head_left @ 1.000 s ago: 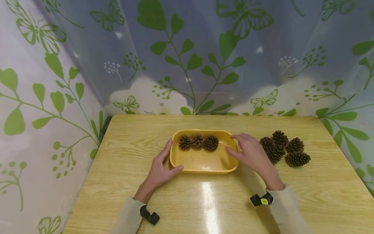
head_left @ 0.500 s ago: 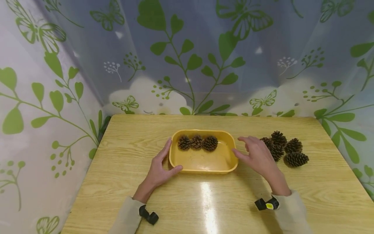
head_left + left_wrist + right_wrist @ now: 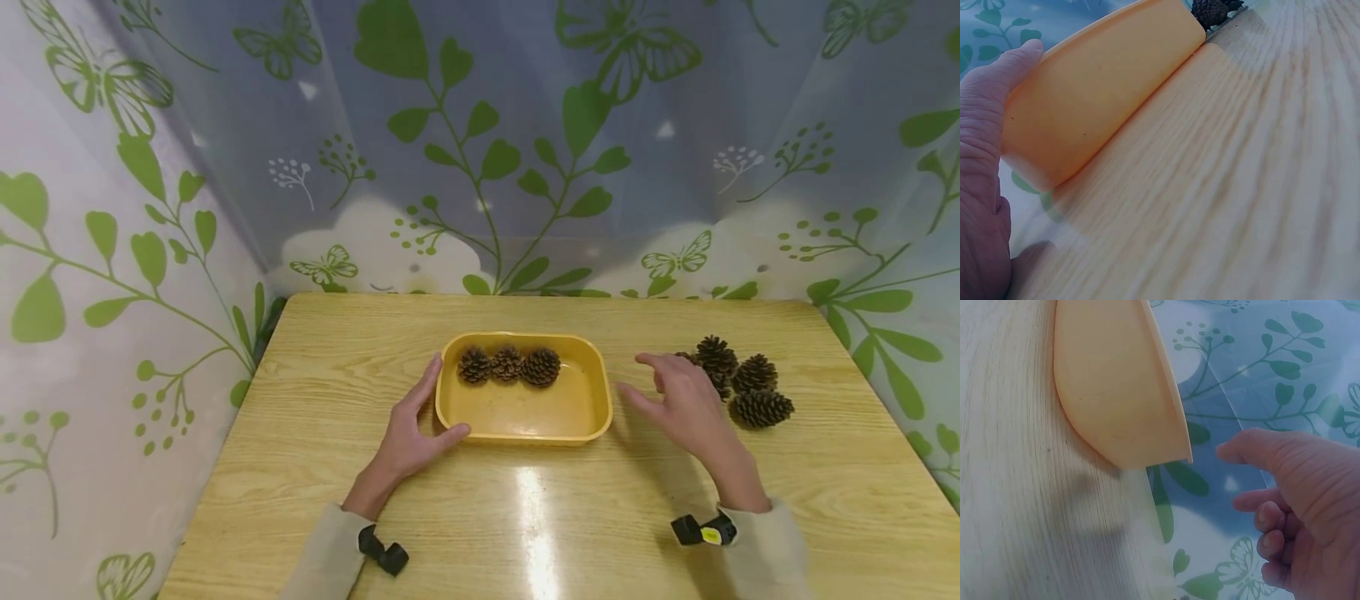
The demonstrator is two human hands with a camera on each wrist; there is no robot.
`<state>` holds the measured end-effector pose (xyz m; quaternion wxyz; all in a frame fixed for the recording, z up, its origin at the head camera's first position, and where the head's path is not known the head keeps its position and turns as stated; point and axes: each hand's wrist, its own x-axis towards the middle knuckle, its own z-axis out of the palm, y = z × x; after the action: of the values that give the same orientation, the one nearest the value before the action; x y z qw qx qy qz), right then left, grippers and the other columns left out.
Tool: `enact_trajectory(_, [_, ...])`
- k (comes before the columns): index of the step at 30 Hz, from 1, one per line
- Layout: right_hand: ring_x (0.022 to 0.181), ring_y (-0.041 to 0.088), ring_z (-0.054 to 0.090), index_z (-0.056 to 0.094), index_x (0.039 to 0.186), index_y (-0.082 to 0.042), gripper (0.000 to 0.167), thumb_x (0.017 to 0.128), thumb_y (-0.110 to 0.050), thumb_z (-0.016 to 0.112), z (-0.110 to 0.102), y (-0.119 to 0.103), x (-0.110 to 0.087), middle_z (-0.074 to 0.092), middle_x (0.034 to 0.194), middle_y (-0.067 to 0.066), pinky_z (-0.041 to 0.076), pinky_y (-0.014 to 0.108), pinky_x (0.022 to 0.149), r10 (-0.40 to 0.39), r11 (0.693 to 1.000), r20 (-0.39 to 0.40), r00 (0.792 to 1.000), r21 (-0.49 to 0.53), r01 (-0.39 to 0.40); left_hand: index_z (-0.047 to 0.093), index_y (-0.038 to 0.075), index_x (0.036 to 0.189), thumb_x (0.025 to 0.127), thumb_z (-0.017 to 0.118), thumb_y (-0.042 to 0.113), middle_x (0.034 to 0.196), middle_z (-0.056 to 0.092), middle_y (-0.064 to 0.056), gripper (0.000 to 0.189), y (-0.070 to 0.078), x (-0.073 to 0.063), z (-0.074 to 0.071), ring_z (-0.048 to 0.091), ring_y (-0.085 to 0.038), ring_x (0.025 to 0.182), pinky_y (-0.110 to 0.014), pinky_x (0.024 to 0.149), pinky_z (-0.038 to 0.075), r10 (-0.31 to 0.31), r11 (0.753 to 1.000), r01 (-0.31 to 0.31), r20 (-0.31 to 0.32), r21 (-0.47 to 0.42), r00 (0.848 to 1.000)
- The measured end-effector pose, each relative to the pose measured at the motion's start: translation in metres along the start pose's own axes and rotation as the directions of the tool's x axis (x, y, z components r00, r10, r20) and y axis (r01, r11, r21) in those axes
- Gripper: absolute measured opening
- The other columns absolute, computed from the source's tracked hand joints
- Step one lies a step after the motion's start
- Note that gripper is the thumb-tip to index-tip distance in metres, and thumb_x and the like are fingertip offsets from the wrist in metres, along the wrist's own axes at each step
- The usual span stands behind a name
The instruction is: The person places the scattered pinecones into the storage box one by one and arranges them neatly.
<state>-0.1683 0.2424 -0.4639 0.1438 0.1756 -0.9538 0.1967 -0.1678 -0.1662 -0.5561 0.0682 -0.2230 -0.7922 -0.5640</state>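
A yellow plastic tray (image 3: pixel 517 414) stands on the table with three pine cones (image 3: pixel 506 365) lined up along its far side. My left hand (image 3: pixel 405 442) holds its left end, fingers along the outer wall and thumb at the near rim; the left wrist view has the thumb (image 3: pixel 1019 62) at the rim's edge. Just right of the tray, my right hand (image 3: pixel 682 408) is apart from it and holds nothing. Its thumb and index finger are spread, the other fingers loosely curled. Beyond it lies a cluster of pine cones (image 3: pixel 762 408), partly hidden by this hand.
The wooden table (image 3: pixel 337 350) reaches back to a curtain (image 3: pixel 517 200) printed with green leaves and butterflies. More of this printed cloth (image 3: pixel 90 350) hangs at the left. Both wrists wear small black devices, one of them the left wrist device (image 3: pixel 384 552).
My right hand has drawn back from over the tray's right end and moved right, toward the pine cone cluster. The left hand, the tray and the three cones in it stay put.
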Motion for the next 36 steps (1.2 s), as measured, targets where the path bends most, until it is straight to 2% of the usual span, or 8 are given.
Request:
enact_trajectory(8, [0.061,0.013,0.038,0.070,0.125,0.003,0.047,0.090,-0.025,0.084,-0.007,0.007,-0.007,0.053,0.073,0.002,0.032,0.028,0.054,0.013,1.000,-0.004,1.000,0.008,-0.013,0.021,0.016,0.168,0.083,0.090,0.024,0.172,0.022,-0.014,0.109,-0.001,0.000,0.000,0.019,-0.023,0.159,-0.028,0.127,0.019,-0.002,1.000,0.002,0.011,0.000,1.000])
enact_trajectory(15, [0.060,0.012,0.042,0.069,0.126,0.005,0.049,0.089,-0.024,0.085,-0.013,0.012,-0.014,0.056,0.073,0.004,0.035,0.028,0.054,0.045,0.999,-0.010,0.999,0.014,-0.045,0.021,0.012,0.168,0.081,0.090,0.014,0.172,0.022,-0.016,0.111,-0.003,0.000,0.001,0.020,-0.028,0.159,-0.025,0.126,0.019,0.004,1.000,-0.004,0.007,0.005,1.000])
enact_trajectory(22, [0.057,0.013,0.036,0.069,0.128,0.003,0.050,0.090,-0.028,0.084,-0.019,0.018,-0.021,0.050,0.071,0.003,0.029,0.028,0.051,0.094,0.996,0.006,0.996,-0.011,-0.094,0.021,0.017,0.168,0.083,0.090,0.022,0.172,0.022,-0.014,0.109,-0.003,-0.001,0.000,0.020,-0.024,0.159,-0.026,0.126,0.019,0.011,1.000,-0.011,0.004,0.002,1.000])
enact_trajectory(27, [0.057,0.015,0.034,0.067,0.130,0.004,0.056,0.092,-0.034,0.082,-0.026,0.021,-0.024,0.047,0.071,0.002,0.028,0.029,0.052,0.127,0.991,0.009,0.992,-0.033,-0.127,0.022,0.015,0.168,0.081,0.090,0.016,0.172,0.022,-0.013,0.111,-0.002,-0.001,0.001,0.021,-0.025,0.159,-0.026,0.126,0.019,-0.007,1.000,0.007,0.000,0.015,1.000])
enact_trajectory(31, [0.058,0.016,0.035,0.066,0.130,0.005,0.057,0.092,-0.035,0.081,-0.031,0.026,-0.026,0.048,0.071,0.003,0.029,0.032,0.056,0.135,0.990,0.000,0.991,-0.048,-0.135,0.022,0.007,0.167,0.080,0.089,0.008,0.171,0.021,-0.016,0.110,0.006,0.000,0.001,0.020,-0.031,0.159,-0.023,0.125,0.017,-0.014,1.000,0.014,-0.001,0.005,1.000])
enact_trajectory(36, [0.056,0.015,0.035,0.066,0.129,0.007,0.056,0.090,-0.031,0.083,-0.034,0.034,-0.030,0.049,0.069,0.001,0.028,0.031,0.054,0.134,0.989,-0.007,0.991,-0.063,-0.134,0.023,-0.002,0.164,0.082,0.087,0.006,0.171,0.022,-0.014,0.105,0.031,0.001,-0.003,0.021,-0.037,0.158,-0.020,0.124,0.017,-0.022,1.000,0.022,0.007,-0.012,1.000])
